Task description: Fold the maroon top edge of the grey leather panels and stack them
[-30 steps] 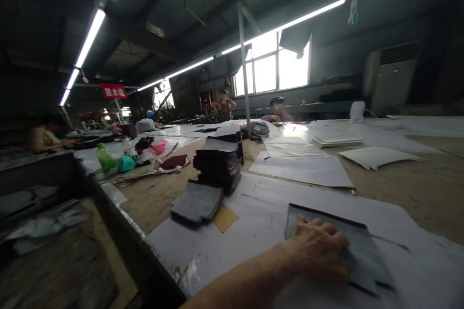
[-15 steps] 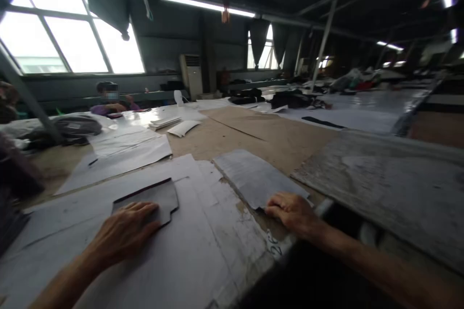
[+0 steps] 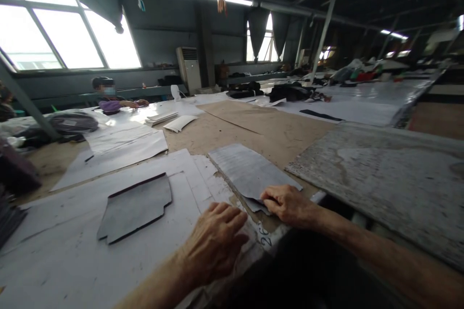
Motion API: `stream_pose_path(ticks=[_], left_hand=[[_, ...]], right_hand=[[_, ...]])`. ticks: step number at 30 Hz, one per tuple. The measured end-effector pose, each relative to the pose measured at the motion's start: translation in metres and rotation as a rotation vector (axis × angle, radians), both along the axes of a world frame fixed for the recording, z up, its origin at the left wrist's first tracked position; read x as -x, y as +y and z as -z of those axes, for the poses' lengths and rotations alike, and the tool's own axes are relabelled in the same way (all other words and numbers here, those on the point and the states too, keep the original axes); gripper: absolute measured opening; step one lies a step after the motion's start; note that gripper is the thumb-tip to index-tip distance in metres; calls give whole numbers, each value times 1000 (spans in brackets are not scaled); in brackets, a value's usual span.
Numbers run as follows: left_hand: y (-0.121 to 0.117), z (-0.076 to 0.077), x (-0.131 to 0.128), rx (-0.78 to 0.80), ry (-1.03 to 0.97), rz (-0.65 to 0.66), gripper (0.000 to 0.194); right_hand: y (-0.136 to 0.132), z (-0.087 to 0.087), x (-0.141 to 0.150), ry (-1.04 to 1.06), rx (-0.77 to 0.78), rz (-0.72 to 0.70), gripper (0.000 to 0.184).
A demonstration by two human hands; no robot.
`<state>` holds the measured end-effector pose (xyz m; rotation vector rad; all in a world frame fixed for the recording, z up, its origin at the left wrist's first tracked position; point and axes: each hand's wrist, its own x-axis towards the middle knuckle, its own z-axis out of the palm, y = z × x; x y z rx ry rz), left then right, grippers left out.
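R hand (image 3: 290,206): fingers pinching near edge of top sheet (image 3: 250,166); 2nd sheet (image 3: 256,205) pokes out just left of them, so both might lift tog. L hand (image 3: 217,239): fingers loosely spread, w/o load; panel (image 3: 139,207), left of them, could skid if bumped.

lt-gry sheets (image 3: 250,169), gry panel (image 3: 137,207), blk edges (image 3: 137,185)
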<state>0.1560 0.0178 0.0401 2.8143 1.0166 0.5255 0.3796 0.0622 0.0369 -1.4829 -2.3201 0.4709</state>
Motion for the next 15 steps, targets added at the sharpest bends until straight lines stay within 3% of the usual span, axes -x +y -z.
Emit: stream_pose_path(ticks=[5, 11, 15], left_hand=[[21, 8, -24, 10, 1, -9, 21], [40, 14, -25, -39, -54, -199, 17], [42, 20, -27, -21, -85, -276, 26]], right_hand=[[-3, 6, 0, 58, -33, 7, 15], [1, 14, 2, 213, 26, 103, 15], [17, 2, -23, 343, 114, 249, 16]])
